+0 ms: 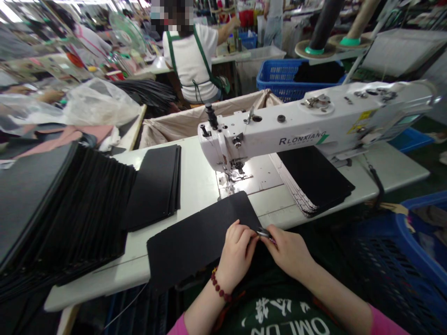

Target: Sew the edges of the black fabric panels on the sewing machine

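Note:
A flat black panel (pixel 195 237) with rounded corners lies slanted over the front edge of the sewing table, its far corner close to the needle area. My left hand (pixel 239 244) grips the panel near its right edge, fingers bent over it. In my right hand (pixel 288 249) is a small pair of thread snips (pixel 264 232), its metal blades at the panel's edge by my left fingertips. Whether a thread lies between the blades is too small to see. The white sewing machine (pixel 279 125) stands just beyond both hands.
Black panels are stacked at the left (pixel 87 204), with a smaller stack (pixel 153 181) beside them. Another pile (pixel 314 177) lies under the machine arm. A blue basket (pixel 419 242) stands at the right. A person (pixel 192 60) sits beyond a cloth-lined bin (pixel 167 123).

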Demonstrator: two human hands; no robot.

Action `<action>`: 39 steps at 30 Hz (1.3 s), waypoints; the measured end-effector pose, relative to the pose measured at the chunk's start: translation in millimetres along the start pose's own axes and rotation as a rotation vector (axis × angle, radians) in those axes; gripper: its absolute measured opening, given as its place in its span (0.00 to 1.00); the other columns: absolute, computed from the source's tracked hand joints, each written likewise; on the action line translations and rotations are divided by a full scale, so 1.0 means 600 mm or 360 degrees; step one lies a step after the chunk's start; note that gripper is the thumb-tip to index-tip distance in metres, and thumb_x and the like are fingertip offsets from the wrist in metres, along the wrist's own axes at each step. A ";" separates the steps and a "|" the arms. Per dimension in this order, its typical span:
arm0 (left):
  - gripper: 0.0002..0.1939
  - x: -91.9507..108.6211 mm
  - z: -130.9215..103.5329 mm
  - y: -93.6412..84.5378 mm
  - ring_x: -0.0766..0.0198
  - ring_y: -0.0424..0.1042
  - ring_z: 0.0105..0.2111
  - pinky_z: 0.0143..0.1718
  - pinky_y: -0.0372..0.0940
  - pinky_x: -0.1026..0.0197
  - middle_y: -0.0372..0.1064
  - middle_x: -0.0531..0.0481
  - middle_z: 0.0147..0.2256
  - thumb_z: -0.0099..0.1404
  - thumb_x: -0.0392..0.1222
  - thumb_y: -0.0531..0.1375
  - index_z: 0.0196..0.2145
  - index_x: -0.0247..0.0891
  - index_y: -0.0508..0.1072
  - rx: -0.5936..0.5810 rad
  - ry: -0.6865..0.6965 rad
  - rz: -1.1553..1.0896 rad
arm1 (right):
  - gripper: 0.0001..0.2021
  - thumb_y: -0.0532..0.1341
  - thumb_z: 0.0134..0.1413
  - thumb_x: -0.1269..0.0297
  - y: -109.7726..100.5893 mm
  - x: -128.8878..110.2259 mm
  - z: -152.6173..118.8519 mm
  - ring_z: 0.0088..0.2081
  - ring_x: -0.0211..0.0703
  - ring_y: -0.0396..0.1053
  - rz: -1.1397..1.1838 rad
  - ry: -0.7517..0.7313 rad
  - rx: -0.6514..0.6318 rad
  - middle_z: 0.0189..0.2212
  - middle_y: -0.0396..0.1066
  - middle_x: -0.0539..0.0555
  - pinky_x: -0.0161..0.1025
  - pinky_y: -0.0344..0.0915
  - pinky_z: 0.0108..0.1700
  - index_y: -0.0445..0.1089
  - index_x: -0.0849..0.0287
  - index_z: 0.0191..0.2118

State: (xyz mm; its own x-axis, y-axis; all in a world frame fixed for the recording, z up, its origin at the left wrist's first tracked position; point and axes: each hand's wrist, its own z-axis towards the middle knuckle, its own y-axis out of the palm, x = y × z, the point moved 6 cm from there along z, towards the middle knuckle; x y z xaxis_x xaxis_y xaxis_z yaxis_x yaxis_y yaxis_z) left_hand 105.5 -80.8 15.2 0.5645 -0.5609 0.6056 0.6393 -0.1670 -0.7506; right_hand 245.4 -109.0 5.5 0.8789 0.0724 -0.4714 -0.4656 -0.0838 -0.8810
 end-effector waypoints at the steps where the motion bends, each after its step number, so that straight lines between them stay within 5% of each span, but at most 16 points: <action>1: 0.05 0.001 0.001 0.001 0.60 0.69 0.42 0.61 0.58 0.42 0.68 0.50 0.36 0.69 0.34 0.54 0.39 0.42 0.69 0.0004 0.0001 -0.0006 | 0.08 0.51 0.66 0.61 0.000 -0.001 0.001 0.28 0.42 0.71 -0.0013 0.0001 0.0002 0.28 0.73 0.49 0.37 0.51 0.27 0.62 0.55 0.35; 6: 0.05 0.010 -0.003 -0.017 0.61 0.69 0.42 0.62 0.56 0.43 0.69 0.50 0.36 0.69 0.35 0.54 0.38 0.42 0.70 -0.0042 0.0041 -0.0043 | 0.12 0.48 0.68 0.61 -0.002 0.003 0.003 0.27 0.41 0.71 -0.0039 -0.0003 -0.0008 0.27 0.72 0.48 0.37 0.52 0.27 0.63 0.54 0.34; 10: 0.05 -0.002 -0.041 -0.075 0.58 0.70 0.45 0.63 0.54 0.43 0.70 0.49 0.38 0.65 0.44 0.62 0.36 0.42 0.71 -0.0202 0.0220 -0.0016 | 0.11 0.50 0.67 0.55 -0.018 0.013 0.008 0.27 0.42 0.71 0.0026 0.0034 0.0071 0.26 0.71 0.48 0.37 0.58 0.28 0.64 0.54 0.38; 13: 0.22 -0.057 -0.092 -0.134 0.51 0.65 0.56 0.63 0.55 0.40 0.68 0.43 0.51 0.61 0.49 0.64 0.52 0.42 0.69 -0.0236 0.0105 0.0254 | 0.14 0.56 0.62 0.52 -0.021 0.007 0.019 0.35 0.44 0.72 0.0069 -0.0123 0.0052 0.42 0.73 0.54 0.38 0.65 0.34 0.65 0.54 0.48; 17: 0.28 -0.145 -0.177 -0.202 0.49 0.56 0.63 0.63 0.50 0.33 0.58 0.47 0.62 0.67 0.36 0.55 0.63 0.49 0.59 -0.0304 -0.0150 0.0579 | 0.22 0.56 0.61 0.65 -0.009 -0.008 0.036 0.43 0.46 0.73 -0.0017 -0.0397 -0.0124 0.61 0.61 0.54 0.42 0.68 0.41 0.60 0.48 0.60; 20: 0.20 -0.167 -0.223 -0.255 0.52 0.66 0.58 0.61 0.57 0.38 0.69 0.51 0.55 0.68 0.37 0.54 0.56 0.53 0.68 -0.0163 -0.0263 0.0365 | 0.19 0.53 0.61 0.71 -0.018 -0.022 0.046 0.44 0.45 0.72 0.0200 -0.0505 -0.0212 0.56 0.68 0.51 0.42 0.67 0.46 0.66 0.48 0.55; 23: 0.11 -0.163 -0.239 -0.312 0.54 0.74 0.47 0.53 0.67 0.48 0.76 0.50 0.45 0.66 0.43 0.58 0.45 0.47 0.75 0.0150 -0.0619 0.0065 | 0.10 0.53 0.64 0.64 -0.051 -0.034 0.058 0.40 0.43 0.71 0.0587 -0.0396 -0.0189 0.39 0.74 0.51 0.38 0.66 0.42 0.70 0.53 0.44; 26: 0.10 -0.144 -0.233 -0.351 0.56 0.74 0.39 0.43 0.70 0.58 0.75 0.50 0.37 0.61 0.48 0.64 0.37 0.41 0.76 0.0397 -0.1031 -0.0087 | 0.12 0.53 0.65 0.55 -0.083 -0.045 0.067 0.35 0.42 0.68 0.0849 -0.0208 -0.0152 0.31 0.70 0.50 0.36 0.64 0.37 0.69 0.55 0.38; 32: 0.15 -0.129 -0.224 -0.354 0.69 0.62 0.21 0.20 0.56 0.70 0.64 0.57 0.24 0.59 0.54 0.65 0.32 0.39 0.70 0.0568 -0.1467 -0.0829 | 0.14 0.55 0.63 0.50 -0.107 -0.054 0.068 0.33 0.41 0.65 0.1067 -0.0035 -0.0220 0.31 0.67 0.48 0.35 0.61 0.33 0.69 0.55 0.38; 39: 0.15 -0.130 -0.230 -0.335 0.68 0.66 0.21 0.20 0.58 0.70 0.69 0.54 0.26 0.59 0.49 0.66 0.39 0.39 0.70 0.0574 -0.1568 -0.1472 | 0.15 0.58 0.59 0.49 -0.114 -0.022 0.065 0.35 0.44 0.68 0.1083 0.0059 -0.0111 0.33 0.71 0.50 0.34 0.63 0.30 0.71 0.55 0.40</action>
State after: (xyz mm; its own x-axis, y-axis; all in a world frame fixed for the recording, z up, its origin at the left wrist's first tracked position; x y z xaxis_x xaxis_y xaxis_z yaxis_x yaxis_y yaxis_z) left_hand -139.0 -115.7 82.5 -0.0967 0.4551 0.8852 0.9894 0.1409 0.0356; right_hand 261.8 -65.5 70.6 0.3968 -0.0530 -0.9164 -0.9088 -0.1627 -0.3841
